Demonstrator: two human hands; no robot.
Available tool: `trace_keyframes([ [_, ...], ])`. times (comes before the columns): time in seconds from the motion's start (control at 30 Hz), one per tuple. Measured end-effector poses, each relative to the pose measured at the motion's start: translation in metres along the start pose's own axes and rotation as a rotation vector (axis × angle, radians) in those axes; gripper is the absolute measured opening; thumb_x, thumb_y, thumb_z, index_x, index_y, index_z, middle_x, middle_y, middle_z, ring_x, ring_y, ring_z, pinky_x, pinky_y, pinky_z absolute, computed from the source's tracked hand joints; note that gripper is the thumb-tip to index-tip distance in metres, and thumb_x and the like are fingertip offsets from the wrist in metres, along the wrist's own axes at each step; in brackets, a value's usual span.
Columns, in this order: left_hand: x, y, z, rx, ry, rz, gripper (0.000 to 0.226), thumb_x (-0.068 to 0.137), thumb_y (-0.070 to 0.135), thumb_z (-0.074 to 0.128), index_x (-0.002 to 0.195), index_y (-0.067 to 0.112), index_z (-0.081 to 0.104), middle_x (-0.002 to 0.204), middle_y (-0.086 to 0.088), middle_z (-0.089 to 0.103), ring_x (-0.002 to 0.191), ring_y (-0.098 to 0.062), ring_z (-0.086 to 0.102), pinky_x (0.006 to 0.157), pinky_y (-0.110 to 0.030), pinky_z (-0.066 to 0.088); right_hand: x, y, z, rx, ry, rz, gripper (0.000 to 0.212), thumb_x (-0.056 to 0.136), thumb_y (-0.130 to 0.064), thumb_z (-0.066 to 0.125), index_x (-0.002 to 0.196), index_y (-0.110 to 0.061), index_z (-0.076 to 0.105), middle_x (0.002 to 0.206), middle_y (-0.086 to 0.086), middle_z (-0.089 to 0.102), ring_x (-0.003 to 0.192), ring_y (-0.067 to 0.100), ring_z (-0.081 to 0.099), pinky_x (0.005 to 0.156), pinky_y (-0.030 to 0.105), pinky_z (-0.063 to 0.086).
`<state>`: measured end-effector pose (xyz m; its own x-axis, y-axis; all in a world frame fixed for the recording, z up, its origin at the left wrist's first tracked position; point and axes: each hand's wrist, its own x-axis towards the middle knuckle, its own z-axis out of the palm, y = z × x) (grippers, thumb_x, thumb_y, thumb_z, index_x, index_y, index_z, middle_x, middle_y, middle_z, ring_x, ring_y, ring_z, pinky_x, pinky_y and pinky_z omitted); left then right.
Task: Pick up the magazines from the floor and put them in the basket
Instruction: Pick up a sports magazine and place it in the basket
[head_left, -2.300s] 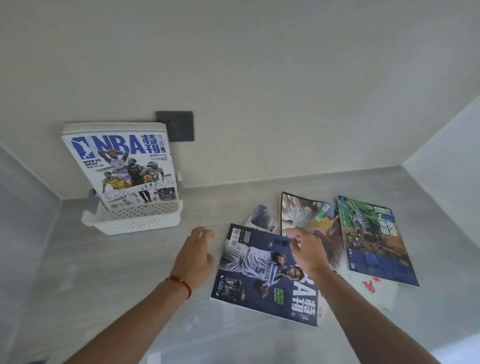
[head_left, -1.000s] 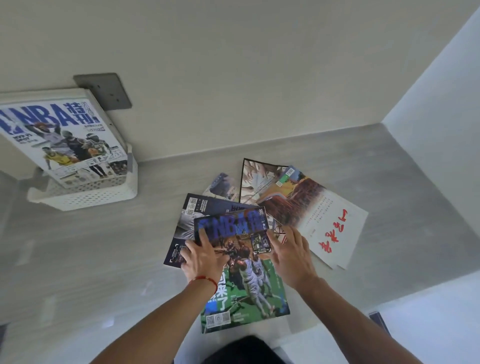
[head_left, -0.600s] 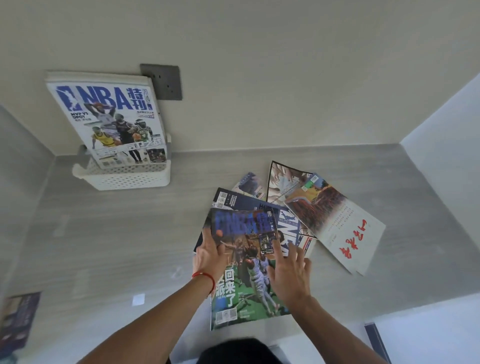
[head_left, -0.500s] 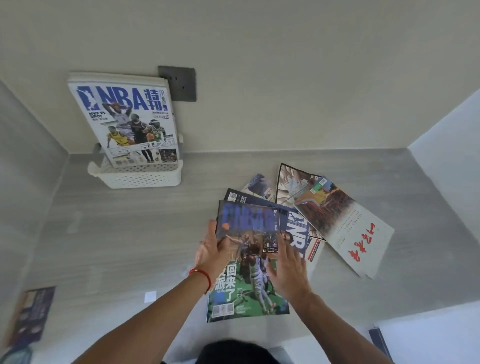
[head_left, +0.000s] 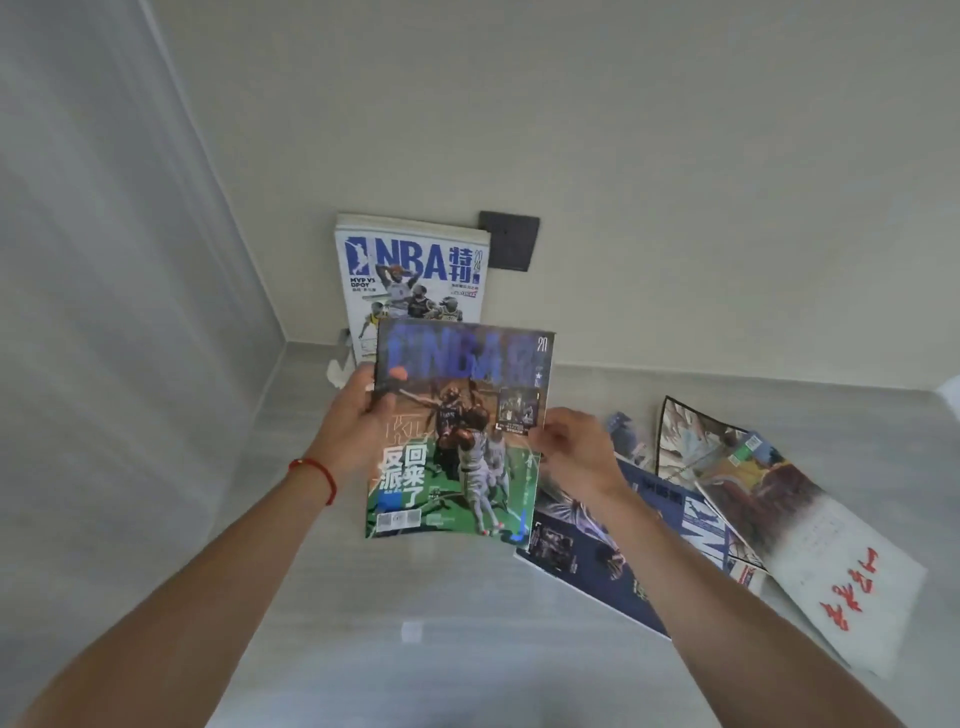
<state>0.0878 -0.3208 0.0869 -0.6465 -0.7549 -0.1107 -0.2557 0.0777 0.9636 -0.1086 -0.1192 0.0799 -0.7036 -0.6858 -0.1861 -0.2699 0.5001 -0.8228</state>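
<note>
Basket at 11 o'clock by the wall, nearly all hidden; only a white corner shows. White-cover magazine already stands in it, so one looks done. Left hand grasps the left edge of the green-cover magazine, thumb on the cover; right hand pinches its right edge. It is lifted off the floor, held in front of the basket, not yet in. Left to do, at 3 to 4 o'clock: navy magazine, then the magazine with red lettering overlapping it, plus a small one behind.
</note>
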Motion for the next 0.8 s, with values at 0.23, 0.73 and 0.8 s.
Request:
trace_keyframes([
  [0.23, 0.077, 0.063, -0.072, 0.246, 0.318, 0.191, 0.033, 0.097, 0.014, 0.059, 0.119, 0.038, 0.058, 0.102, -0.003, 0.077, 0.091, -0.025, 0.075, 0.085, -0.048, 0.062, 0.08, -0.112, -0.007, 0.001, 0.207, -0.239, 0.011, 0.087, -0.02, 0.073, 0.078, -0.026, 0.075, 0.079, -0.008, 0.077, 0.075, 0.012, 0.074, 0.077, 0.04, 0.063],
  [0.73, 0.144, 0.024, -0.066, 0.122, 0.445, 0.033, 0.022, 0.098, 0.006, 0.057, 0.115, 0.018, 0.063, 0.105, -0.01, 0.074, 0.097, -0.029, 0.072, 0.089, -0.04, 0.058, 0.168, -0.121, 0.041, 0.111, 0.222, 0.007, 0.019, 0.087, -0.012, 0.062, 0.084, -0.013, 0.08, 0.08, 0.009, 0.077, 0.07, 0.02, 0.061, 0.068, 0.034, 0.056],
  [0.8, 0.152, 0.016, -0.064, 0.145, 0.437, 0.006, 0.019, 0.099, 0.005, 0.055, 0.114, 0.014, 0.063, 0.107, -0.013, 0.075, 0.096, -0.031, 0.071, 0.087, -0.039, 0.057, 0.17, -0.112, 0.049, 0.146, 0.229, -0.008, 0.021, 0.089, -0.011, 0.063, 0.088, -0.021, 0.082, 0.077, -0.002, 0.077, 0.074, 0.016, 0.067, 0.061, 0.019, 0.053],
])
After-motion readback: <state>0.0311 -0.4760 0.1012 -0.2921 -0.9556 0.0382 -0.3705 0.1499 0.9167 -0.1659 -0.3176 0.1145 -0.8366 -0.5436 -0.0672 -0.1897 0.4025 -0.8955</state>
